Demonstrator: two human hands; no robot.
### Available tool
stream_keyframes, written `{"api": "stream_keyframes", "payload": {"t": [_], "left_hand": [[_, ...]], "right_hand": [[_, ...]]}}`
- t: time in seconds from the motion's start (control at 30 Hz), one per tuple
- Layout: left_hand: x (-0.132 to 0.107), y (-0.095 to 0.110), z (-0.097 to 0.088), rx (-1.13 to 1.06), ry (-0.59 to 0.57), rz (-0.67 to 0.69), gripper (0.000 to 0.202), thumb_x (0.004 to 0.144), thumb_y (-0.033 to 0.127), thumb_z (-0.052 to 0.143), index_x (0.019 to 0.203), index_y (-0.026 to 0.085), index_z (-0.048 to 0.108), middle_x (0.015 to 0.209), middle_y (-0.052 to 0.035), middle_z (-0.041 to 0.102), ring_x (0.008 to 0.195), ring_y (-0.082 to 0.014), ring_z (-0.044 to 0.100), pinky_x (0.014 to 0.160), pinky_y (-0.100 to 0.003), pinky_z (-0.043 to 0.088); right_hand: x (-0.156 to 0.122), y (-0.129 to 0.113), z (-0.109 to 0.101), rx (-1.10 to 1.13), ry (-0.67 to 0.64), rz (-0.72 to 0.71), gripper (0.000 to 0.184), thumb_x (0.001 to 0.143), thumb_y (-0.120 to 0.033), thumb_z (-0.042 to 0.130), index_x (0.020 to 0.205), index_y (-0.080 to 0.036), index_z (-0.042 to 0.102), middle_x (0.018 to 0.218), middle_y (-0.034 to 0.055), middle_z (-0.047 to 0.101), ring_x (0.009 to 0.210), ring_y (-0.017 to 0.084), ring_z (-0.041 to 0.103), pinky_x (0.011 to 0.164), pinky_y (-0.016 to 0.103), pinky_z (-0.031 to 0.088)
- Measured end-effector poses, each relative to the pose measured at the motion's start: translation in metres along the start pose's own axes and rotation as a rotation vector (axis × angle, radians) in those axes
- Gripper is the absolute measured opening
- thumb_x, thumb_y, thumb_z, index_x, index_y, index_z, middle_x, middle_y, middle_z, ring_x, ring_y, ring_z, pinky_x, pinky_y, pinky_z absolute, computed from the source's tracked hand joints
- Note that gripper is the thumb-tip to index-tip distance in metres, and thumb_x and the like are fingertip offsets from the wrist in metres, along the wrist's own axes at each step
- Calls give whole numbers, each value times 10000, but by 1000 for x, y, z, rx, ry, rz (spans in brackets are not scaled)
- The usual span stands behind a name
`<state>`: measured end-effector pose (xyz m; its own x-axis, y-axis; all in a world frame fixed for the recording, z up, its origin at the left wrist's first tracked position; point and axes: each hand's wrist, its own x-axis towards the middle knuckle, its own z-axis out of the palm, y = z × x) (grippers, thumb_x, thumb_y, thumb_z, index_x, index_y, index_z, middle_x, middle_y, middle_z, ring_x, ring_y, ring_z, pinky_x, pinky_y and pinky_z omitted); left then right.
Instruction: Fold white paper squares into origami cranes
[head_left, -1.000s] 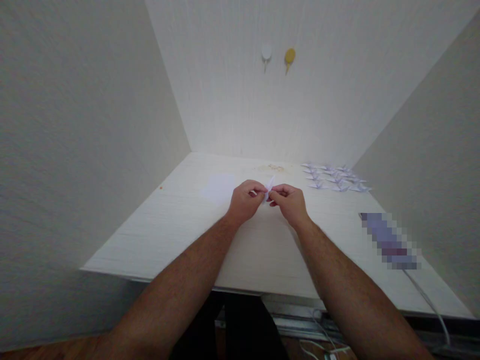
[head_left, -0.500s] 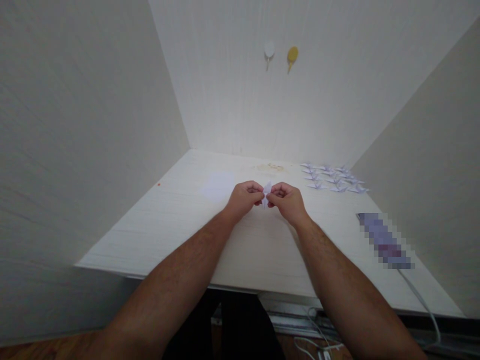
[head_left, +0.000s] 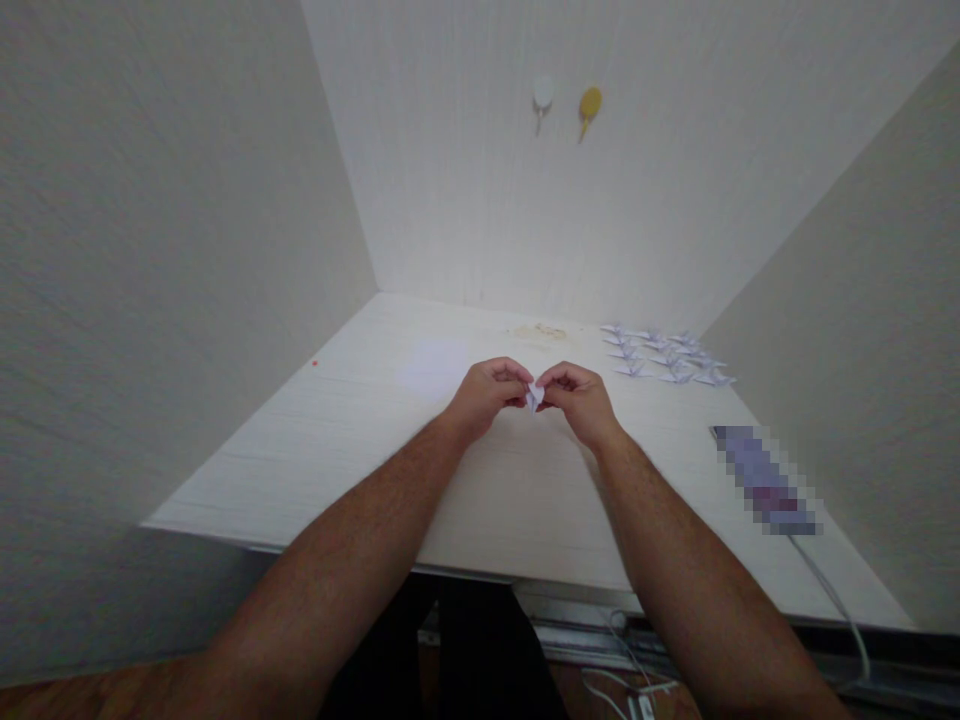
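Observation:
Both of my hands meet above the middle of the white table (head_left: 352, 470). My left hand (head_left: 486, 396) and my right hand (head_left: 577, 398) each pinch a small folded piece of pale lilac paper (head_left: 534, 396) between fingertips and thumb. Only a small tip of the paper shows between the fingers; the rest is hidden by them. A flat sheet of pale paper (head_left: 433, 366) lies on the table just left of my left hand.
Several finished folded paper cranes (head_left: 664, 356) stand in rows at the back right. A blurred-out object (head_left: 763, 480) with a white cable lies at the right edge. Two hooks, white (head_left: 543, 93) and yellow (head_left: 589, 103), hang on the back wall. Walls close in on three sides.
The folded paper stuck up between my fingers a second ago; now it is pressed smaller and lower between both pinches. My hands stay in about the same place.

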<state>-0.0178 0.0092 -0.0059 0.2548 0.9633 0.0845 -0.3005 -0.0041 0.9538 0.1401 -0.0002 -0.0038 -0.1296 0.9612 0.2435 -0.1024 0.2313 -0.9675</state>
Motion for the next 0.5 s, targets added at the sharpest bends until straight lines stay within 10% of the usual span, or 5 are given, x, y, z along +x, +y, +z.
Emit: {"api": "stream_keyframes", "payload": {"t": [0.5], "left_hand": [[-1, 2, -1, 140, 34, 20, 179, 596, 181, 727, 723, 134, 609, 616, 1, 615, 537, -95, 556, 539, -238, 461]], "right_hand": [[0, 0, -1, -134, 7, 16, 171, 626, -274, 754, 687, -169, 634, 586, -13, 650, 532, 131, 629, 549, 273, 551]]}}
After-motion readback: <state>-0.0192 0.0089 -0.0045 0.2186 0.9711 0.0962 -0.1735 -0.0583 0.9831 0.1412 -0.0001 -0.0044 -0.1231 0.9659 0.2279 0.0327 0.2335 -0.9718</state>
